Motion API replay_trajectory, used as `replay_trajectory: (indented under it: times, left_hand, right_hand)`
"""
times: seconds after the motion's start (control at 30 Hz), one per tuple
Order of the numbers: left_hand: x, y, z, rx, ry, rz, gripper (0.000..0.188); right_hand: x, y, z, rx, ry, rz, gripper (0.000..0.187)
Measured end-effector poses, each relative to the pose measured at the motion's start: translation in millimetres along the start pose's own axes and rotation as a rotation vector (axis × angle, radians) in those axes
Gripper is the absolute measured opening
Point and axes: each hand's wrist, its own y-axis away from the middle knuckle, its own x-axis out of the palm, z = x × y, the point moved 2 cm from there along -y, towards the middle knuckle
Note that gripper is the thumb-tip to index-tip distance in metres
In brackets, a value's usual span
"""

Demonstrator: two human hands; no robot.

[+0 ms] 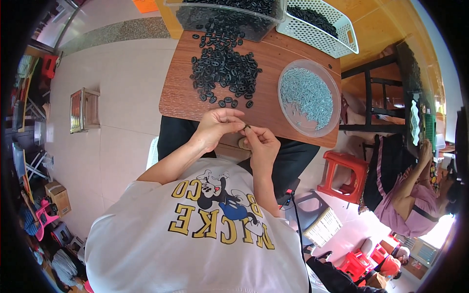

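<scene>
My left hand (218, 129) and my right hand (262, 143) meet just past the near edge of the wooden table. Between their fingertips is a small dark piece (247, 126), pinched from both sides; its details are too small to make out. Beyond my hands lies a loose pile of black oval plastic pieces with two holes (226, 71), with a few strays at its near side. Right of the pile stands a round translucent tub (282, 93) holding many small silvery screws (305, 93).
A clear plastic bin (229, 30) of black pieces and a white perforated basket (317, 39) stand at the table's (268, 63) far side. To the right are a red stool (344, 177) and another person (408, 198) seated at work. A dark chair frame (376, 93) stands beside the table.
</scene>
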Motion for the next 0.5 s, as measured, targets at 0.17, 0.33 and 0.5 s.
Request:
replay_trajectory:
  times: [0.17, 0.33, 0.5]
  left_hand:
    - [10.7, -13.2, -24.3, 0.096, -0.428, -0.008, 0.028]
    - [33.2, -31.9, -27.7, 0.797, -1.267, -0.103, 0.018]
    - [38.6, -42.3, -18.2, 0.62, -1.438, -0.085, 0.018]
  right_hand:
    - [-11.9, -6.6, 11.6, -0.063, -0.096, -0.08, 0.009]
    - [-19.6, -9.6, 14.5, -0.099, -0.162, -0.105, 0.009]
    - [-29.0, -7.6, 10.8, -0.109, -0.137, -0.095, 0.007]
